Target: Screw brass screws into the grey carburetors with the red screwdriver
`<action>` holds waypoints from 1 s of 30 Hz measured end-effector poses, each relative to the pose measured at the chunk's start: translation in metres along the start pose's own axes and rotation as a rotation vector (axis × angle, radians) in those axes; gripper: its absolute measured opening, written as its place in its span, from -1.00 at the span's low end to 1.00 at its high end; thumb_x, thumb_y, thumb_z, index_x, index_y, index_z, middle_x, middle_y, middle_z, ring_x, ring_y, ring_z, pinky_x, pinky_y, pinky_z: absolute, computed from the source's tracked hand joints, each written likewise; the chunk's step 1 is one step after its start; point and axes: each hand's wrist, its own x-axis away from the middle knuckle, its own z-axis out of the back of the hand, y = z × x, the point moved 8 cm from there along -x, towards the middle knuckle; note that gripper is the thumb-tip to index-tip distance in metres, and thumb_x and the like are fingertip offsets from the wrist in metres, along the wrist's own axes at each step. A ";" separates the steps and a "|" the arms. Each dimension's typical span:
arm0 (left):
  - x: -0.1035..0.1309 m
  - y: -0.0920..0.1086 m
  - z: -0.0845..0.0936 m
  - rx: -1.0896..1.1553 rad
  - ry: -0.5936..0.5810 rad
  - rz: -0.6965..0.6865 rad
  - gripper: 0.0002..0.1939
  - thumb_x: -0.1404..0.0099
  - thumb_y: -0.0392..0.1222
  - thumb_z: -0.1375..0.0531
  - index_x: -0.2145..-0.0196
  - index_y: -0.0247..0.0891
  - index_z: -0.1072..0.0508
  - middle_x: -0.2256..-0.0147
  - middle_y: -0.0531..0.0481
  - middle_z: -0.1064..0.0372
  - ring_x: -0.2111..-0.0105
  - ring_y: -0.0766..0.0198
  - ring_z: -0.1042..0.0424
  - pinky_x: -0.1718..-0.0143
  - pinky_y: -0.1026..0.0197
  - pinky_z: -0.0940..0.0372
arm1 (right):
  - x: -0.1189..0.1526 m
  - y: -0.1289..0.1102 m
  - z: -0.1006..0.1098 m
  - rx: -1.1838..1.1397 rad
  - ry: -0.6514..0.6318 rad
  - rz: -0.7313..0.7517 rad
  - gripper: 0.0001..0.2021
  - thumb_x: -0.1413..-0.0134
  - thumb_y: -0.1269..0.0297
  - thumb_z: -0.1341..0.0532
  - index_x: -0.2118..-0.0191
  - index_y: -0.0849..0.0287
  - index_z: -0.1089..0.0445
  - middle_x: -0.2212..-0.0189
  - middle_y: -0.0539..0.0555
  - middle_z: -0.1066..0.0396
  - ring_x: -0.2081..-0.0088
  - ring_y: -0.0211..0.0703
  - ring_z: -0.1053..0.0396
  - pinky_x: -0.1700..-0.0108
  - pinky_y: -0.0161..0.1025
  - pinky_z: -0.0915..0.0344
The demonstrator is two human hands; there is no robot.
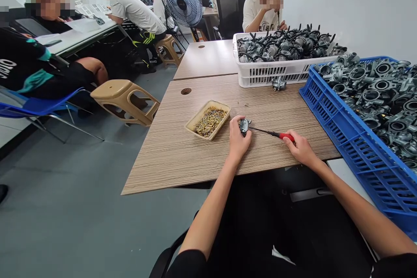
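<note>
The left hand (pixel 239 140) is closed around a small metal part (pixel 244 126), fingers at its far side and thumb on the near side. The part is at the table (pixel 163 156), just right of the tray (pixel 198 134) of brass-coloured pieces (pixel 210 122); whether it bears on the surface cannot be told. The right hand (pixel 300 147) grips the red handle of a screwdriver (pixel 284 136), its shaft running nearly level to the part's right side. Tip seating is too small to verify.

Assessment: good practice calls for the shaft in line with the fastener, firm pressure along the axis before any turning, and the part braced against the table. Left fingertips are best kept out of the tip's path, since a slip would likely run towards them. Loose small pieces (pixel 246 105) lie beyond the part; they merit watching.
</note>
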 end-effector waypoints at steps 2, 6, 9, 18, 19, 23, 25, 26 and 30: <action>0.000 -0.001 0.000 0.000 -0.001 0.013 -0.47 -0.20 -0.45 -0.15 -0.10 -0.12 -0.29 -0.06 -0.14 -0.33 -0.15 0.04 -0.36 -0.26 -0.03 -0.27 | 0.000 0.000 0.000 0.005 0.000 0.000 -0.67 -0.38 -0.08 -0.06 0.18 0.06 -0.35 0.59 -0.07 -0.26 0.56 -0.14 -0.20 0.38 -0.21 -0.09; 0.000 -0.001 0.000 0.009 -0.002 0.025 -0.48 -0.20 -0.45 -0.16 -0.10 -0.13 -0.30 -0.05 -0.14 -0.33 -0.13 0.04 -0.36 -0.25 -0.03 -0.27 | 0.000 -0.001 0.001 0.015 0.000 -0.003 -0.67 -0.38 -0.08 -0.06 0.18 0.07 -0.35 0.59 -0.07 -0.25 0.55 -0.13 -0.21 0.38 -0.21 -0.09; 0.000 -0.001 0.000 0.016 -0.002 0.027 -0.48 -0.21 -0.45 -0.15 -0.11 -0.14 -0.30 -0.06 -0.15 -0.32 -0.14 0.04 -0.35 -0.25 -0.03 -0.27 | 0.000 -0.002 0.001 0.010 0.001 0.010 -0.68 -0.39 -0.06 -0.06 0.18 0.07 -0.36 0.58 -0.06 -0.26 0.54 -0.14 -0.21 0.38 -0.22 -0.09; 0.000 0.000 0.001 0.011 -0.005 0.020 -0.48 -0.22 -0.47 -0.15 -0.11 -0.15 -0.30 -0.05 -0.14 -0.31 -0.12 0.06 -0.35 -0.23 -0.01 -0.27 | 0.000 -0.002 0.000 -0.010 0.008 0.012 -0.67 -0.38 -0.07 -0.06 0.19 0.08 -0.36 0.52 -0.03 -0.30 0.51 -0.14 -0.22 0.35 -0.20 -0.11; 0.000 0.000 0.001 0.011 -0.003 0.018 -0.48 -0.22 -0.47 -0.15 -0.11 -0.15 -0.30 -0.05 -0.14 -0.31 -0.13 0.06 -0.35 -0.23 -0.01 -0.27 | 0.000 -0.002 0.000 -0.010 0.008 0.013 -0.67 -0.38 -0.07 -0.06 0.19 0.08 -0.36 0.52 -0.03 -0.30 0.51 -0.13 -0.22 0.35 -0.20 -0.11; 0.000 -0.001 0.001 0.009 0.001 0.014 -0.47 -0.21 -0.47 -0.15 -0.11 -0.14 -0.30 -0.05 -0.14 -0.31 -0.13 0.05 -0.35 -0.23 -0.02 -0.27 | 0.000 -0.003 0.001 -0.008 0.007 0.013 -0.68 -0.38 -0.06 -0.06 0.19 0.07 -0.35 0.52 -0.03 -0.31 0.52 -0.14 -0.21 0.36 -0.20 -0.10; 0.000 -0.001 0.001 0.010 0.001 0.015 -0.47 -0.21 -0.47 -0.15 -0.11 -0.14 -0.30 -0.05 -0.14 -0.31 -0.12 0.05 -0.35 -0.23 -0.02 -0.27 | 0.000 -0.004 0.001 -0.008 0.005 0.012 -0.68 -0.38 -0.06 -0.06 0.19 0.07 -0.35 0.52 -0.03 -0.31 0.52 -0.13 -0.22 0.36 -0.20 -0.11; 0.000 -0.001 0.001 0.010 0.002 0.016 -0.47 -0.20 -0.47 -0.15 -0.11 -0.14 -0.30 -0.05 -0.14 -0.31 -0.12 0.06 -0.36 -0.23 -0.02 -0.27 | 0.000 -0.004 0.001 -0.008 0.004 0.009 -0.68 -0.38 -0.07 -0.06 0.18 0.07 -0.35 0.52 -0.03 -0.31 0.52 -0.13 -0.22 0.36 -0.20 -0.11; 0.000 -0.001 0.001 0.013 0.002 0.022 -0.47 -0.20 -0.47 -0.15 -0.11 -0.14 -0.30 -0.05 -0.14 -0.31 -0.12 0.05 -0.35 -0.23 -0.02 -0.27 | 0.001 -0.003 0.000 -0.009 0.003 -0.001 -0.67 -0.38 -0.07 -0.06 0.18 0.08 -0.35 0.52 -0.03 -0.32 0.52 -0.13 -0.21 0.35 -0.20 -0.11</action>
